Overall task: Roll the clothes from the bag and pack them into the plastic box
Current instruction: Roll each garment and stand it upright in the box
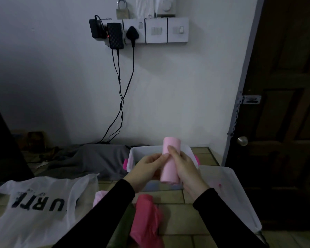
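Note:
A tightly rolled pale pink garment (170,159) stands upright between my hands, above the near end of the clear plastic box (138,153). My left hand (147,170) grips its left side and my right hand (184,169) wraps its right side with fingers across the front. The box has pink clips and sits on the tiled floor. A white plastic bag (38,206) with black letters lies flat at the left. A dark pink garment (147,221) lies crumpled under my forearms, and a bit of pale pink cloth (99,197) peeks out beside the bag.
The box's translucent lid (231,190) lies to the right of the box. A grey cloth (89,158) is spread on the floor behind. Cables (121,104) hang down the wall from a socket strip. A dark wooden door (283,104) stands at the right.

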